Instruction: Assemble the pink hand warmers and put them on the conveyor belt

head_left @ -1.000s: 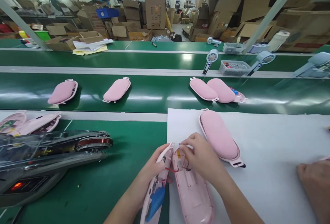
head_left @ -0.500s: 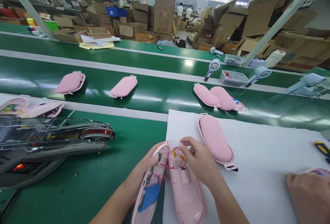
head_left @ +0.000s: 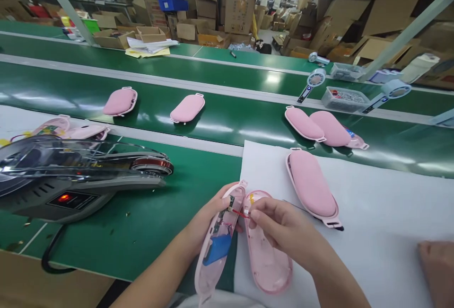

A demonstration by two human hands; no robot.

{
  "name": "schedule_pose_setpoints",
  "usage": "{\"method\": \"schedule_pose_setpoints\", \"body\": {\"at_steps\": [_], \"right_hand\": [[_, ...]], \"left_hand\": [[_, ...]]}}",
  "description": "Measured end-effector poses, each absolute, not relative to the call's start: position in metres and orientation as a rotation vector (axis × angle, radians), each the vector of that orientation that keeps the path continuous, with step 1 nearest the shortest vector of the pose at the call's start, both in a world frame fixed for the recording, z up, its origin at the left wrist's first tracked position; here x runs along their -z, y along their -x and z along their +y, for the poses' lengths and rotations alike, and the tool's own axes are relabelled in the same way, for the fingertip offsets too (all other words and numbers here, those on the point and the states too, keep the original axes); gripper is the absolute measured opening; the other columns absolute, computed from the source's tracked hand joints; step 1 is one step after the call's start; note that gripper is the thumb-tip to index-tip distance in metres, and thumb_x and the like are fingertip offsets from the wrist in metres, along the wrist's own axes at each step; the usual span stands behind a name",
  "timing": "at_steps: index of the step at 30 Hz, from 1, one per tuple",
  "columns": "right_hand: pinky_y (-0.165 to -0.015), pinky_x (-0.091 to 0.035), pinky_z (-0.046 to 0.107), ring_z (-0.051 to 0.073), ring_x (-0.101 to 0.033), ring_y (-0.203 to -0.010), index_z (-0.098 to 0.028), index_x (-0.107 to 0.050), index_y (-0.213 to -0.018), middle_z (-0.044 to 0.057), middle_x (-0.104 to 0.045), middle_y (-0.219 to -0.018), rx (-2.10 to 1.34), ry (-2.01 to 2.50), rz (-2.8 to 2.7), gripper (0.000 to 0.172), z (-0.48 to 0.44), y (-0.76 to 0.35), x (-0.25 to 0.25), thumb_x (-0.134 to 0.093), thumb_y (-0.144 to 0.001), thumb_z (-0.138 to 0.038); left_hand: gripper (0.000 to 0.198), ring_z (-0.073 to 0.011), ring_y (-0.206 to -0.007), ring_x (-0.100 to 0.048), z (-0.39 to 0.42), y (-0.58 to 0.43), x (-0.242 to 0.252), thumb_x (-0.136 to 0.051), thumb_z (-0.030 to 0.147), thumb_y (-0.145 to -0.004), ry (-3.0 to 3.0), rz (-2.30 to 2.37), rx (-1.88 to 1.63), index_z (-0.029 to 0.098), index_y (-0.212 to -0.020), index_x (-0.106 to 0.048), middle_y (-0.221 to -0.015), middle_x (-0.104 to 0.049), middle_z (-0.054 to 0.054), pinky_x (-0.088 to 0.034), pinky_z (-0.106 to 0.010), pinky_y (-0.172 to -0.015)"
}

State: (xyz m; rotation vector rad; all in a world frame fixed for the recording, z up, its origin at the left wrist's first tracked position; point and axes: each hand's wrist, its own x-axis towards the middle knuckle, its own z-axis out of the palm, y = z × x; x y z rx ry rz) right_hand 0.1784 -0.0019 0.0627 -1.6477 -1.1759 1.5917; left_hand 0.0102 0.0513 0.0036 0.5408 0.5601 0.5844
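My left hand (head_left: 209, 218) grips the edge of an open pink shell half (head_left: 216, 246) that holds a blue battery (head_left: 217, 249) and a small circuit board. My right hand (head_left: 280, 227) pinches the red wire (head_left: 241, 213) that runs between this half and the other open pink shell half (head_left: 267, 260), which lies inside up on the white foam sheet (head_left: 372, 213). A closed pink unit (head_left: 312, 187) lies just right of my right hand on the sheet.
A grey tape dispenser machine (head_left: 71, 175) with a red light stands at the left on the green bench. Several pink units (head_left: 187, 108) ride the green conveyor (head_left: 230, 123) beyond. Another person's hand (head_left: 438, 270) rests at the lower right. Small fans and a parts tray (head_left: 342, 99) sit behind.
The view has shifted left and down. My right hand has moved from inside the right shell half to pinch the red wire between the two halves. My left hand stays on the left half.
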Motion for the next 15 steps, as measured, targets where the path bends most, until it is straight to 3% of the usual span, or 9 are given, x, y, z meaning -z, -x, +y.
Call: {"method": "schedule_pose_setpoints", "body": {"at_steps": [3,6,15], "right_hand": [[-0.053,-0.033,0.023,0.011,-0.044,-0.057,-0.022,-0.062,-0.081,-0.002,-0.055,-0.067,-1.336,1.693,-1.381,0.017,-0.005,-0.17,-0.061,-0.049,-0.088,-0.031],[-0.056,-0.033,0.025,0.012,-0.044,-0.056,-0.022,-0.06,-0.079,-0.003,-0.054,-0.062,-1.064,1.745,-1.533,0.021,-0.006,-0.16,-0.057,-0.043,-0.09,-0.028],[-0.05,-0.023,0.024,0.01,-0.031,-0.054,-0.02,-0.042,-0.056,-0.006,-0.035,-0.054,-1.343,1.746,-1.285,0.018,0.001,-0.146,-0.046,-0.044,-0.073,-0.017]], "left_hand": [[0.056,-0.0198,-0.076,-0.061,0.05,-0.01,-0.005,-0.068,0.043,-0.074,-0.51,0.586,-0.593,0.022,-0.125,-0.057,-0.095,-0.069,-0.007,-0.047,-0.03,-0.067],[0.053,-0.0191,-0.077,-0.061,0.049,-0.01,-0.007,-0.067,0.04,-0.075,-0.488,0.583,-0.607,0.021,-0.123,-0.058,-0.094,-0.07,-0.007,-0.047,-0.03,-0.07],[0.052,-0.0239,-0.097,-0.063,0.049,-0.014,-0.01,-0.067,0.035,-0.075,-0.464,0.538,-0.643,0.019,-0.124,-0.059,-0.106,-0.07,-0.008,-0.046,-0.03,-0.085]]}}
